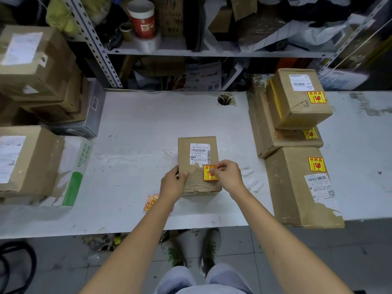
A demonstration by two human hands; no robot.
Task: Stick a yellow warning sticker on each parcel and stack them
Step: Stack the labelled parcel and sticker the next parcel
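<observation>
A small brown parcel with a white shipping label lies at the middle of the white table. My left hand grips its left edge, thumb on top. My right hand pinches a yellow warning sticker that lies on the parcel's lower right corner. A sheaf of spare yellow stickers lies on the table under my left wrist. At the right stands a stack of parcels bearing yellow stickers, with another stickered parcel in front of it.
Several unstickered cardboard boxes are piled at the left, one near the front on a white-green bag. A metal shelf with clutter rises behind the table. A cable hole sits at the table's back.
</observation>
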